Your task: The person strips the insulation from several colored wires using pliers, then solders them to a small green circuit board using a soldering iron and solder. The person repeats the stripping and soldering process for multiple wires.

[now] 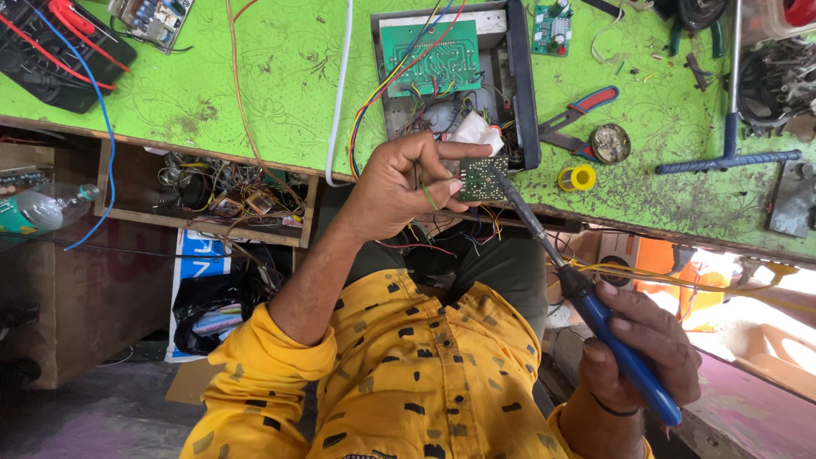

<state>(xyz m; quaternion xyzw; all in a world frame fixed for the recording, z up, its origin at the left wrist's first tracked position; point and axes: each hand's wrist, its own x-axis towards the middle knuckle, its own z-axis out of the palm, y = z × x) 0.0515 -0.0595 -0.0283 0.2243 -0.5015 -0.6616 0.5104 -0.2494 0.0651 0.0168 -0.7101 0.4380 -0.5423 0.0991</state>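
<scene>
Just left of the frame's centre, the left hand (395, 183) is curled nearly shut, palm towards the camera. Thumb and fingertips pinch a small circuit board (483, 178) by its left edge, which leaves its dotted face bare and turned up to view. The board hangs just off the front edge of the green table (280, 76). It sits close below the open metal case (523, 85) at upper centre, and coloured wires (399, 76) run out of the case towards it, so it seems tethered there. The right hand (637, 357), at lower right, is closed around the blue handle of a soldering iron (586, 306), gripping it low down, well back from the metal end. The long shaft slants up and left so that its tip meets the board's upper right corner, apart from the pinching fingers. Inside the case lies a larger green circuit board (433, 55). To the right of the case, within easy reach on the table, are pliers (578, 115) with red and blue handles, a round tin (610, 143) and a yellow spool (581, 178). A white cable (340, 93) trails down over the table edge. Below the table at left, a wooden shelf (212, 191) holds tangled wires, and a plastic bottle (38, 208) lies at the far left.
</scene>
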